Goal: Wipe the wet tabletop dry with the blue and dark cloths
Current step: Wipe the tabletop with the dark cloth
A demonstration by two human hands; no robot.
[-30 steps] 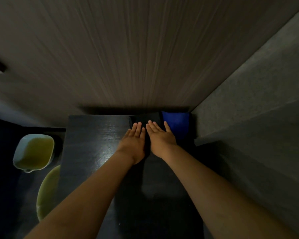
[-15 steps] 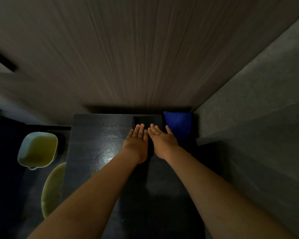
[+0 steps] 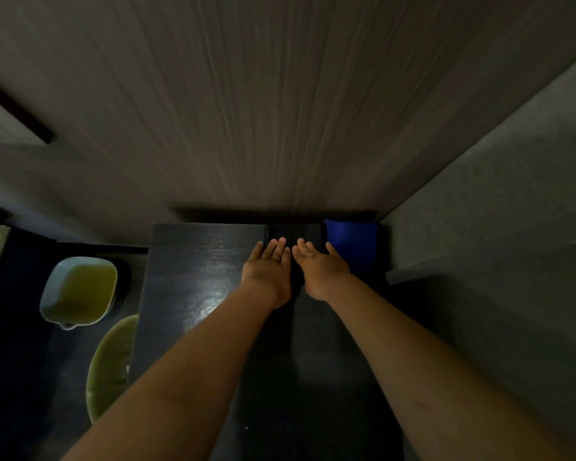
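A dark tabletop with a wet sheen left of centre stretches away from me to the wall. At its far edge lies a dark cloth, and a blue cloth sits just to its right in the corner. My left hand and my right hand lie flat side by side with straight fingers pressing on the near part of the dark cloth. The right thumb reaches towards the blue cloth's left edge. How far the dark cloth extends under my hands is hidden.
A wood-grain wall closes the table's far side and a grey panel its right. Left of the table, lower down, stand a pale square basin holding yellowish liquid and a green rounded seat.
My hands stay flat together on the dark cloth. They have slid slightly towards the far edge, and the view has shifted a little.
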